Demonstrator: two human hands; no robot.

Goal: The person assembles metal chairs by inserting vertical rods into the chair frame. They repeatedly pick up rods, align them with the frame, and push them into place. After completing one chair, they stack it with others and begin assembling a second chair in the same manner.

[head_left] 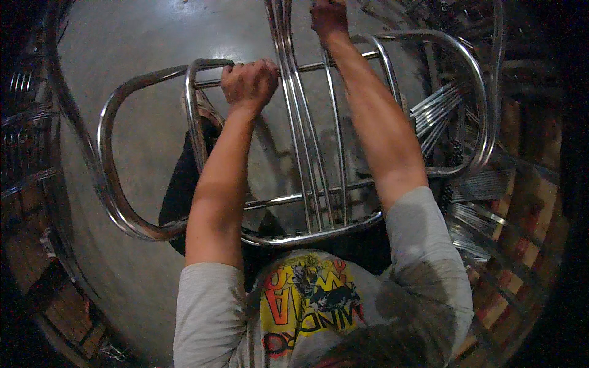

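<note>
A shiny tubular metal frame (294,240), shaped like a chair frame with a rounded loop on each side, lies across my lap. My left hand (250,84) is closed around its far crossbar, left of the middle. Several slender metal bars (300,122) run lengthwise down the centre of the frame, just right of that hand. My right hand (329,18) is farther out, closed in a fist beside the far part of these bars. Its fingers are partly hidden, and what it grips cannot be made out.
Bundled metal rods (438,113) lie on the right, beyond the frame's right loop. More metal pieces (472,227) are stacked below them, near wooden slats (512,270). Dark racks with bent metal parts (27,116) stand at the left. Grey concrete floor (141,129) shows through the frame.
</note>
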